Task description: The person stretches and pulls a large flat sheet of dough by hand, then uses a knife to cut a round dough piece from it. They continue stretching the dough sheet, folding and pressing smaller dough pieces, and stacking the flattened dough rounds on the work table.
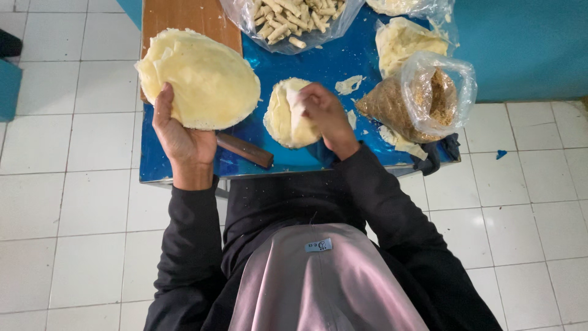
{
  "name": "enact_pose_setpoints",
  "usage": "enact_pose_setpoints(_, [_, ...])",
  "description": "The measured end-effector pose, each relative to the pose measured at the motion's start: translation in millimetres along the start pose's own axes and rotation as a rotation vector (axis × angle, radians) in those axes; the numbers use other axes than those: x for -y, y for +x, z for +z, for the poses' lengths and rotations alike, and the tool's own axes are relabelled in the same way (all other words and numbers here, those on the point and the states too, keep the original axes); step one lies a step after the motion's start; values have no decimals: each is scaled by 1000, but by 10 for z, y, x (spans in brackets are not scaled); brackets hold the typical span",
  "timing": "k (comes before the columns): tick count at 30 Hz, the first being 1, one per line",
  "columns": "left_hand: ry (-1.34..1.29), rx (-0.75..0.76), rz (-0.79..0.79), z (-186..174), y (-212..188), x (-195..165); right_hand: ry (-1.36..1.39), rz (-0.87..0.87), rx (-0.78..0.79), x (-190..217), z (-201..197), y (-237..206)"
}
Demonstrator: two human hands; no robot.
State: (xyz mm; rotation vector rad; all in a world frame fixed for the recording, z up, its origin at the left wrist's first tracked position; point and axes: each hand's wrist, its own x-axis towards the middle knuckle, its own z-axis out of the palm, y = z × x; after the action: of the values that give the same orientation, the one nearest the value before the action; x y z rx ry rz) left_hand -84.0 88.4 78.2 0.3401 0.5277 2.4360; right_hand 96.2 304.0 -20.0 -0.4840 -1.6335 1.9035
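Two thin wrappers, likely soft & tear-prone (grip edges): left hand (177, 132) fingers curl under big sheet (199, 78), right hand (324, 113) pinches folded wrapper (288, 113).

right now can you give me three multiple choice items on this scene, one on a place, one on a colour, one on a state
1. Where does the dark wooden handle lie?
A. on the floor tiles
B. on the table, between the two hands
C. inside a bag

2. What colour is the table top?
A. shiny blue
B. red
C. white

3. How is the bag of brown crumbs?
A. knotted shut
B. empty
C. open at the mouth

Answers: 1 B, it sits by the left hand, left of the right hand. 2 A, the bare surface shows blue. 3 C, the plastic rim gapes and crumbs fill it.
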Motion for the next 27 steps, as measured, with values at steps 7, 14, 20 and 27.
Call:
enact_pose_setpoints(7, [-35,-1,-13,-8,23,-7,727,126,-134,455,-593,-29])
enact_pose_setpoints(14, [-30,7,-9,34,13,-9,-532,-287,-107,702,-83,-108])
enact_pose_setpoints(20, [-35,21,-18,0,2,-31,-1096,-744,54,295,472,-496])
enact_pose_setpoints(27, [-27,51,-13,-26,24,34,-1101,-671,92,367,533,-586])
